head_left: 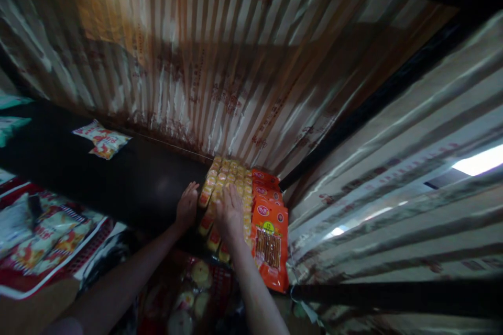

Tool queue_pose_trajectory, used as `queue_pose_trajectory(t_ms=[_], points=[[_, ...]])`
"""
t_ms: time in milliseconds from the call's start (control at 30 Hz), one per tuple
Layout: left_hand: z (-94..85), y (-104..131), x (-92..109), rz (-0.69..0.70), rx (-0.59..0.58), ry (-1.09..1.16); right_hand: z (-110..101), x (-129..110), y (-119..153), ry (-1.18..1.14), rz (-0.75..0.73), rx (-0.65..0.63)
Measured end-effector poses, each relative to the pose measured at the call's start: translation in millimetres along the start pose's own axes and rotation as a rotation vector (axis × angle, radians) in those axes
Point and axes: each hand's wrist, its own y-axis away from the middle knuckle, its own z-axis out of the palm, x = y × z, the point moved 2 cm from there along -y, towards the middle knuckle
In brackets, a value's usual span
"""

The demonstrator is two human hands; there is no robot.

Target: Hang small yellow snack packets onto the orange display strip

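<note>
Small yellow wrapped snack packs (246,188) sit in rows at the right part of the black shelf (157,178). My right hand (230,214) lies over their top with its fingers stretched forward, hiding some of them. Along their left side stands my left hand (187,205), fingers straight, at or just off the outer row; contact is hard to tell. Neither hand has its fingers wrapped round a pack. Orange snack packets (271,243) with a clear window lie overlapping against the right side of the yellow packs.
A white and red snack bag (108,141) lies farther left on the shelf, with green packets (11,125) at its far left. Below are a red basket (104,233) of bagged snacks and round items in clear packaging (200,275). Striped plastic sheeting (220,73) hangs behind and right.
</note>
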Motion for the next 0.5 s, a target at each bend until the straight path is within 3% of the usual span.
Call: queue_pose_trajectory(t_ms=[167,367,500], points=[[-35.0,65.2,8.2,-0.062,0.076,-0.030,1.8,-44.3,45.7,-0.160,-0.093,-0.026],[-60.5,140.3,1.6,-0.090,-0.210,0.023,19.5,-86.6,118.8,-0.240,-0.220,-0.112],[-67.0,174.0,-10.6,-0.120,-0.336,0.029,32.9,-95.3,162.1,-0.277,-0.265,-0.181]])
